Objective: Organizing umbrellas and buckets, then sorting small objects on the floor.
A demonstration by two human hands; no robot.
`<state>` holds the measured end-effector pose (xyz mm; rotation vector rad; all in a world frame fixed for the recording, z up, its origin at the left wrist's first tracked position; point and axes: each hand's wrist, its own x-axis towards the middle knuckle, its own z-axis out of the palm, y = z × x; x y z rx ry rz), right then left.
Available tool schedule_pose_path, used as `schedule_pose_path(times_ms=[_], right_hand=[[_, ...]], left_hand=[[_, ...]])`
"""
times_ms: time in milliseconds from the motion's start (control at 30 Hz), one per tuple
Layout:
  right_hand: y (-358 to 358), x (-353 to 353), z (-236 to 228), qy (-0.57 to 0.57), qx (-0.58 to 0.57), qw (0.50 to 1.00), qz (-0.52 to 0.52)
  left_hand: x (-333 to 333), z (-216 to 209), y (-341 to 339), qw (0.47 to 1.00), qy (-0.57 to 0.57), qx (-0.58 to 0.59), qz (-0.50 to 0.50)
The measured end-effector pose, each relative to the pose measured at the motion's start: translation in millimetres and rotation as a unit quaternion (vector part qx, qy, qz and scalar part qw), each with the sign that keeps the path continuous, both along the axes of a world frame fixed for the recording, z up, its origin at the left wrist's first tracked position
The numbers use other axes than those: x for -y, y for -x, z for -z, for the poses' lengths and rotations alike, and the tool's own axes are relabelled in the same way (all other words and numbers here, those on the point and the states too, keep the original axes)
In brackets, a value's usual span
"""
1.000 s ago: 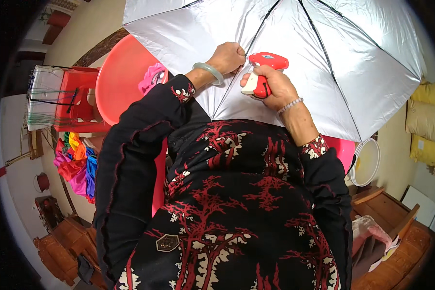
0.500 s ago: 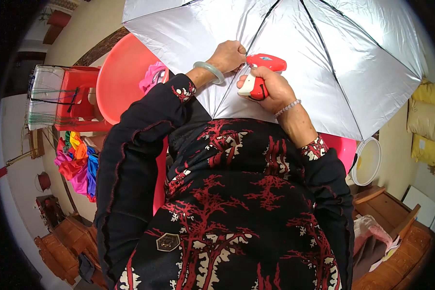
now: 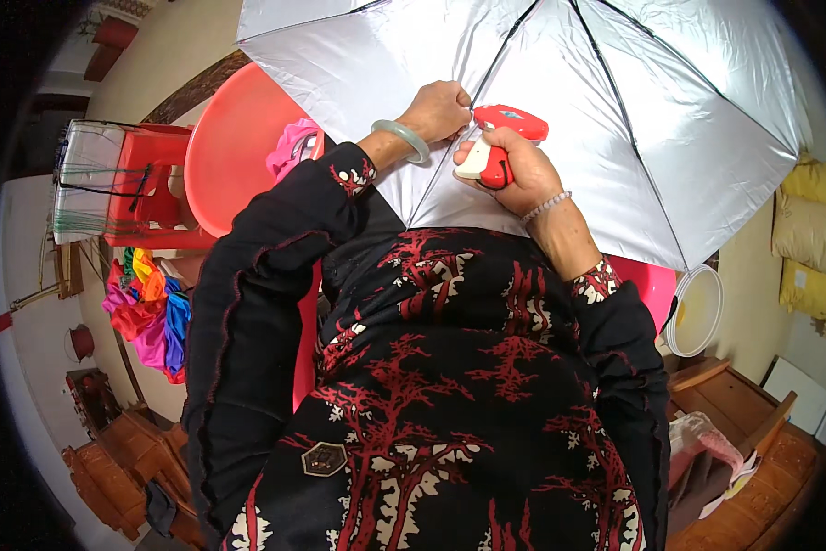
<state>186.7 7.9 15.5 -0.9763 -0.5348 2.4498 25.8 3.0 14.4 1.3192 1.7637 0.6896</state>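
Note:
An open umbrella with a silver canopy and dark ribs spreads before me, its near edge close to my lap. My left hand, with a pale bangle at the wrist, pinches the umbrella at a rib; the exact spot is hidden under its fingers. Wrapped in my right hand is a red and white pistol-shaped hand tool, which looks like a tagging gun. Its nose points left and meets the rib beside my left fingertips.
A large coral-red basin stands at the left, near a red plastic stool with thin rods. Below hangs a heap of colourful cloth. White buckets, yellow sacks and wooden furniture are on the right.
Both hands and the tool have shifted very slightly down and right along with the umbrella. The grips look the same.

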Motion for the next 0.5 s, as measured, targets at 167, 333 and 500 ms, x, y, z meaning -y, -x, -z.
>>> schedule_pose_path(times_ms=[167, 333, 500], right_hand=[[1, 3, -4, 0.006, -0.002, 1.0, -0.003], [-3, 2, -11, 0.003, 0.019, 0.999, -0.029], [-6, -2, -21, 0.021, 0.049, 0.997, -0.046]], left_hand=[[2, 4, 3, 1.0, -0.014, 0.001, -0.005], [1, 4, 4, 1.0, 0.006, 0.021, 0.006], [-2, 4, 3, 1.0, 0.014, 0.005, 0.019]])
